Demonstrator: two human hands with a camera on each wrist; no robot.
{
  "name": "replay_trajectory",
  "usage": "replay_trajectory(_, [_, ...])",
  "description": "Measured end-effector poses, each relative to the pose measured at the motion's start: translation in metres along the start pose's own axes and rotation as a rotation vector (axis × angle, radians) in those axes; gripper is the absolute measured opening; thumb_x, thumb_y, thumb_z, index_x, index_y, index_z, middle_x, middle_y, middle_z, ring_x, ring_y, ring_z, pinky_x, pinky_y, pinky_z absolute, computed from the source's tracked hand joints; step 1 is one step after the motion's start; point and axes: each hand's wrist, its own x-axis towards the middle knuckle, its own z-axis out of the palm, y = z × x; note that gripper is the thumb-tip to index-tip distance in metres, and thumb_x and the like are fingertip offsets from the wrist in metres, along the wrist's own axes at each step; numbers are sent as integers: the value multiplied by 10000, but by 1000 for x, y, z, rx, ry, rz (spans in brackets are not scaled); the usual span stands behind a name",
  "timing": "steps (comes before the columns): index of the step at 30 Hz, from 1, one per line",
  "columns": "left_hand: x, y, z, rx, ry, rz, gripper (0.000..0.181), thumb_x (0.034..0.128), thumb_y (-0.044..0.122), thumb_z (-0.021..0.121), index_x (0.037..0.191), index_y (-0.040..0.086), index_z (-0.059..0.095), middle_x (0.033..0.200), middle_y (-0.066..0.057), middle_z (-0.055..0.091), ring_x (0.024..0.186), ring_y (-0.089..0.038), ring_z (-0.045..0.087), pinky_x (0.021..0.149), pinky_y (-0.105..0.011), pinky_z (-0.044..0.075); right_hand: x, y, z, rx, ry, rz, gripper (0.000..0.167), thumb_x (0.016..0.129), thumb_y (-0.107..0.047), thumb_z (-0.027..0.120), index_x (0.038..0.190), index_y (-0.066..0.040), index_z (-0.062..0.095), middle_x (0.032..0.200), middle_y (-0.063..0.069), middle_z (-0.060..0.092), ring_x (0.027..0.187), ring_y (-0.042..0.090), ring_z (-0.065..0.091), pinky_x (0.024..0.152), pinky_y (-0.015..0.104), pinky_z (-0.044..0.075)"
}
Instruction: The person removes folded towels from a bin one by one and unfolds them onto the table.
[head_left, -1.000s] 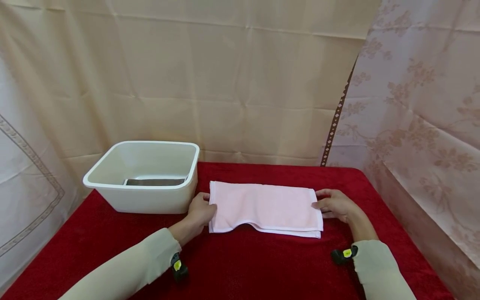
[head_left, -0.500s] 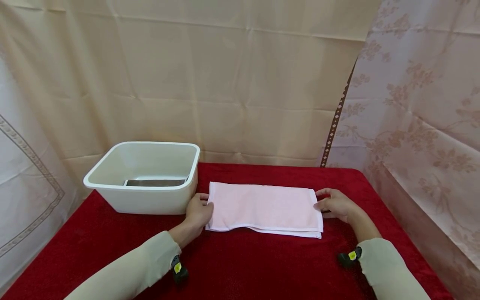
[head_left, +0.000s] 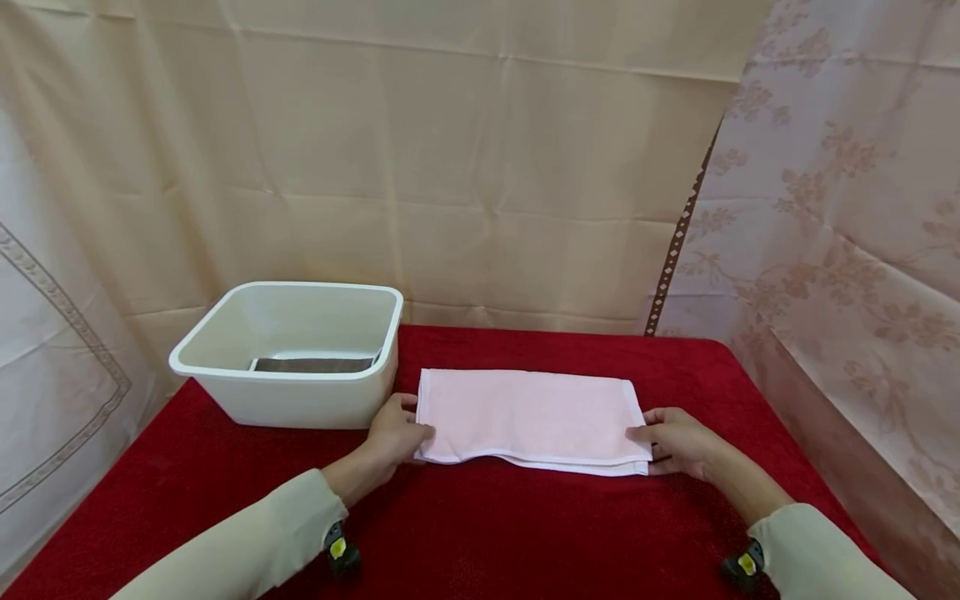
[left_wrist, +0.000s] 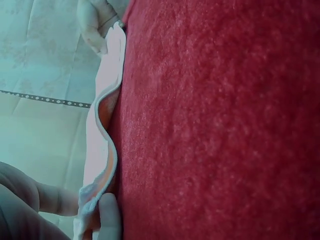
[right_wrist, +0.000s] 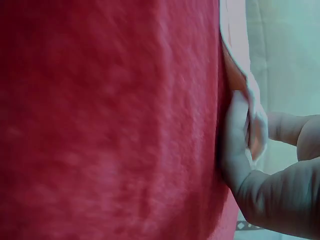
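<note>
A pink towel with white edging lies folded into a rectangle on the red cloth. At its left end my left hand pinches the edge, thumb on top and fingers beneath. My right hand grips the right end the same way. From the left wrist view, the front edge of the towel bows up off the cloth between the hands. In the right wrist view, fingers reach under the towel while the thumb stays above it.
A cream plastic basin stands left of the towel, close to my left hand, with a dark flat item inside. Red cloth covers the table. Beige curtain hangs behind; a floral curtain hangs on the right.
My right hand has shifted slightly toward the near right corner, and its thumb now lies on the towel. The left hand has moved slightly nearer. The towel stays nearly in place.
</note>
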Motion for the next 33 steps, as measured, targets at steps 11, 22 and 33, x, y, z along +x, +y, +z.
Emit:
replay_trajectory(11, [-4,-2,-3,-85,-54,-3,661,801,-191,604,1410,-55,386,1163,-275,529,732,-251,621,531,-335,586,-8,8,-1,107,-84,-58,211,1008,-112,631,1109,19,500,868,68,674,761,136,642,676,268,580])
replay_trajectory(22, [-6,-4,-6,-109,-79,18,619,816,-223,547,1402,-82,408,1093,-240,531,739,-235,584,565,-320,587,-16,8,-10,88,-90,-87,152,1002,-94,637,1055,-1,530,861,43,635,747,120,594,672,245,558])
replay_trajectory(33, [2,0,-8,95,-79,64,628,802,-96,614,1400,-102,422,1121,-242,551,896,-271,572,665,-332,569,-5,1,-6,-58,-8,-30,331,972,-110,660,1195,93,524,962,144,700,840,244,713,767,451,615])
